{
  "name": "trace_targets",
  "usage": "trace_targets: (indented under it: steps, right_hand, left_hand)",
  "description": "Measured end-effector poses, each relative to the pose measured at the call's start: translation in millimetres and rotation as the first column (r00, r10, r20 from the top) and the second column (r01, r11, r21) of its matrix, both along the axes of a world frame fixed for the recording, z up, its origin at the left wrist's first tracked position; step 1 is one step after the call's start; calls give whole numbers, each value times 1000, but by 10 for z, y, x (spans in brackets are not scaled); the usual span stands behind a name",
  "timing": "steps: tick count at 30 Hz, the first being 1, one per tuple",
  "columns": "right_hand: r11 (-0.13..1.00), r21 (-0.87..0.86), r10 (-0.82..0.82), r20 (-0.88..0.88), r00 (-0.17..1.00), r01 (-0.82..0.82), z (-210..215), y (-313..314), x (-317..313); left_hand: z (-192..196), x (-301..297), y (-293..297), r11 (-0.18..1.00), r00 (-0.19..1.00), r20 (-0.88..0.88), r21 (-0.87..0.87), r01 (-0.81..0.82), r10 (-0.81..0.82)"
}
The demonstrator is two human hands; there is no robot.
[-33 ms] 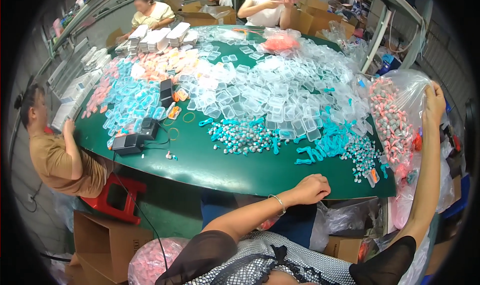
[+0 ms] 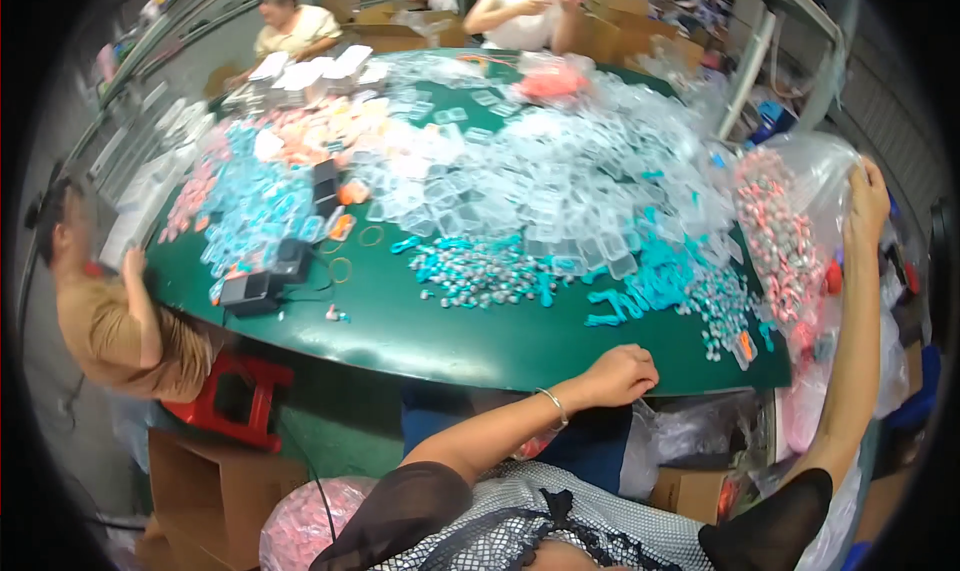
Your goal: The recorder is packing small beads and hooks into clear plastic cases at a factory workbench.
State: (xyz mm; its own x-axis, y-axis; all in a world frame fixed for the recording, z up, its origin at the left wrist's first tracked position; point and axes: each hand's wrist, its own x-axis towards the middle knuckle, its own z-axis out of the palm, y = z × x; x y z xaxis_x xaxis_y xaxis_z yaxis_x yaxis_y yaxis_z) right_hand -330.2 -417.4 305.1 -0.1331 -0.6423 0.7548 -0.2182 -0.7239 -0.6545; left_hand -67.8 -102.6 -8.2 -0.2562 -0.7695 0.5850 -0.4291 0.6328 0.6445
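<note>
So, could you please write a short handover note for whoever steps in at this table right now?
Left hand: loosely closed, resting on the near edge of the green table, holding nothing visible.
Right hand: raised, gripping the top of the clear plastic bag at the table's right end.
The bag holds small pink and white pieces; some lie spilled beside it by the teal pieces.
Clear plastic cases are heaped mid-table.
Done: part of the bag's contents are on the table.
Left: most pieces are in the bag.
</note>
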Motion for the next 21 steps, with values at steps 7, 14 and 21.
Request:
trace_targets:
  steps: [7, 14, 21]
  right_hand:
    - [972, -6, -236, -56, 970, 236, -80, 66, 181]
    - [934, -104, -340, 46, 939, 343, -161, -694, -530]
    - [622, -436, -724, -3, 690, 651, -239, -1047, -565]
  left_hand:
    - [130, 147, -2, 997, 998, -18, 40, -62, 63]
    - [206, 37, -55, 996, 1000, 28, 93, -2, -1]
    - [286, 94, 22, 978, 998, 28, 198, -60, 55]
